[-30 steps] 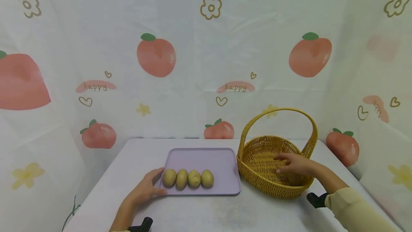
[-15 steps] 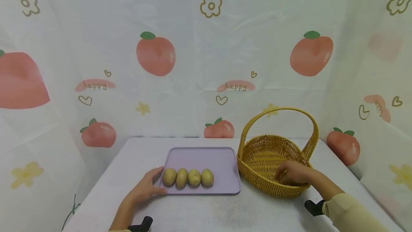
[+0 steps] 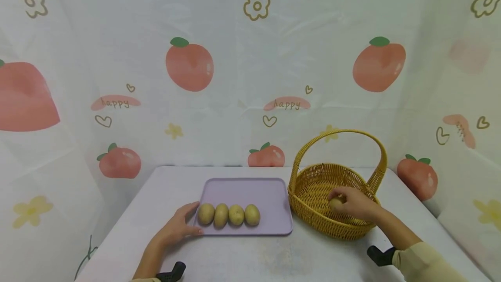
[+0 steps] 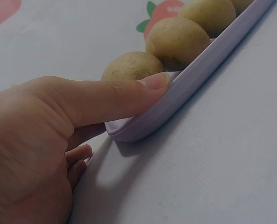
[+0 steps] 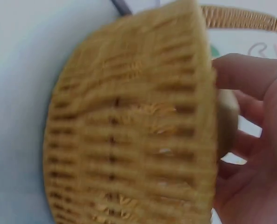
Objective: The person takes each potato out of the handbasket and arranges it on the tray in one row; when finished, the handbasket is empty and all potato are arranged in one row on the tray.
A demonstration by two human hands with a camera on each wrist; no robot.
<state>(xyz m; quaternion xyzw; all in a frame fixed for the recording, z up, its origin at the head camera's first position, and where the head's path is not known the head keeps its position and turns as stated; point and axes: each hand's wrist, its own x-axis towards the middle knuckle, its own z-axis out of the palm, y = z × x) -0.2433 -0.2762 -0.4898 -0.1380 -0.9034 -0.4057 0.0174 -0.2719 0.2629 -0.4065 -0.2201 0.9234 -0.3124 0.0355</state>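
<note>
Woven from yellow wicker, the round basket with an arched handle stands on the pale table, just to the right of the flat lilac plastic tray. The right hand reaches over the basket's near rim and curls its fingers round a small tan potato, holding it inside the basket above the woven floor; whether the potato touches the weave cannot be told from the head view. In the right wrist view the basket wall fills most of the picture and is blurred, and what appears to be the potato shows only as a brownish edge between the wall and the fingers. The left hand lies on the table at the tray's near left corner, its fingers straight and holding nothing. In the left wrist view its thumb rests along the tray's raised lip, while the other fingers tuck beside the corner. Four tan potatoes sit in a row along the tray's front edge, touching one another, the leftmost just behind the thumb tip.
</note>
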